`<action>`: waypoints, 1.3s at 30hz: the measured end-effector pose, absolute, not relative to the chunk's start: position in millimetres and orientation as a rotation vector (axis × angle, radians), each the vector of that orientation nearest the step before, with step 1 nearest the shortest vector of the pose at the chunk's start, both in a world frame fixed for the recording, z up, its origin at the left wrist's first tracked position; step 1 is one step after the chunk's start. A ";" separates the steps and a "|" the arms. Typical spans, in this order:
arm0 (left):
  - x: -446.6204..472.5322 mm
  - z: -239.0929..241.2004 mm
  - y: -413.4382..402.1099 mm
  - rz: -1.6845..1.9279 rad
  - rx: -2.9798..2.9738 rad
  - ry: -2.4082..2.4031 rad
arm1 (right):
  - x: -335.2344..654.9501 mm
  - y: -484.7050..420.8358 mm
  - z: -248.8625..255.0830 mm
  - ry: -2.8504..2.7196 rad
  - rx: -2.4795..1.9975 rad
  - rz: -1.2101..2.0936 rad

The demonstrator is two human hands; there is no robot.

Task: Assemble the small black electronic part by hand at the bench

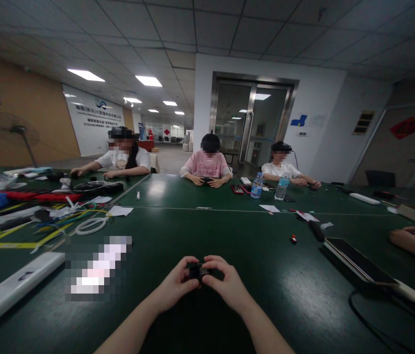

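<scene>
Both hands meet over the green table (266,314), near its front edge, around a small black object (194,272). My left hand (176,282) is closed, with thumb and fingers pinching the object's left side. From the other side, my right hand (227,282) grips its right end, where a greyish, shiny part shows between the fingertips. The object is too small and too covered by fingers for its kind to be told.
Left lie a white elongated device (15,290), a blurred-out bright rectangle (100,270) and coiled cables (91,226). Right are a phone (362,260), a black cable (373,322), a small red object (293,239) and another person's hands (413,241). Two water bottles (282,187) and several people are across.
</scene>
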State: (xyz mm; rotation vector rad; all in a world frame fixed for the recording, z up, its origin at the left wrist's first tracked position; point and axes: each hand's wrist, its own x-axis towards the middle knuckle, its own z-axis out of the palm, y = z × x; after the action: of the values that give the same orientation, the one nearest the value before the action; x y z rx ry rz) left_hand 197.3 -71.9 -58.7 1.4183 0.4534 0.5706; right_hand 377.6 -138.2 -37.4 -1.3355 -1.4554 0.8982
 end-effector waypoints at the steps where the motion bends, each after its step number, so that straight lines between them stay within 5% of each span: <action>1: 197.6 -59.3 -71.7 0.569 1.416 0.449 | 376.0 -138.3 -38.0 -1.490 -1.368 0.883; 39: 195.8 -66.6 -67.3 0.602 1.443 0.448 | 378.2 -141.9 -34.2 -1.567 -1.311 0.832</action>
State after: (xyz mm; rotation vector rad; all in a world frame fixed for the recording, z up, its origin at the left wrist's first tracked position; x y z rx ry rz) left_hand 195.8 -67.3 -66.6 1.4426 0.4475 0.6016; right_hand 378.2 -141.9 -34.2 -1.3112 -1.5675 0.8322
